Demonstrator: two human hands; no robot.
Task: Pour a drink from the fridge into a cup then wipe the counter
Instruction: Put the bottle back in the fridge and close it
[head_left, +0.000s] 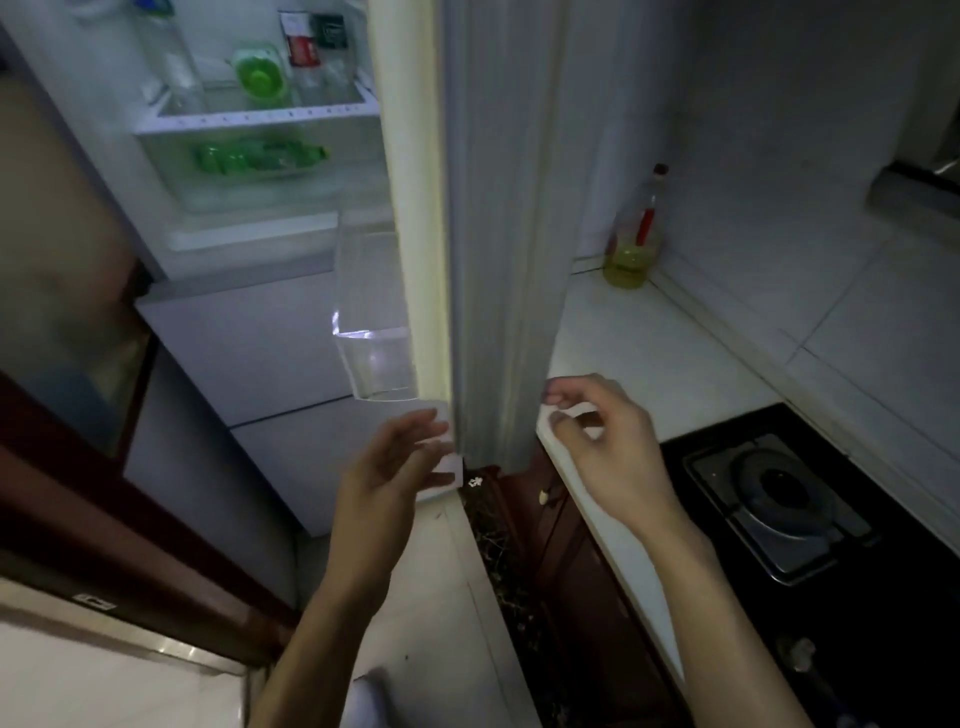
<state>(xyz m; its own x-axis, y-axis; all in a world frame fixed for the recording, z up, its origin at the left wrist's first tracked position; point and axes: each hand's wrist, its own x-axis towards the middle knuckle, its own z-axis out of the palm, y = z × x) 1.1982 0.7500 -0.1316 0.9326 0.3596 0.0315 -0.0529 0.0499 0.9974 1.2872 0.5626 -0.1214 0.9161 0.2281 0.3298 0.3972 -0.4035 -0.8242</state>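
The fridge (249, 332) stands open, lit inside, and its door (493, 234) is seen edge-on in the middle of the view. Green bottles (260, 156) lie in a clear drawer, a green container (260, 78) sits on the shelf above, and cartons (306, 41) stand beside it. My left hand (395, 467) is at the door's lower inner corner, fingers nearly straight, just under a clear door bin (374, 322). My right hand (602, 441) hovers at the door's outer side over the white counter (665, 358) corner, fingers loosely curled and holding nothing. No cup is in view.
A bottle of yellow liquid with a red label (634, 244) stands in the counter's back corner by the tiled wall. A black gas hob (779, 499) takes up the counter on the right. Dark red cabinets run below the counter and at the left.
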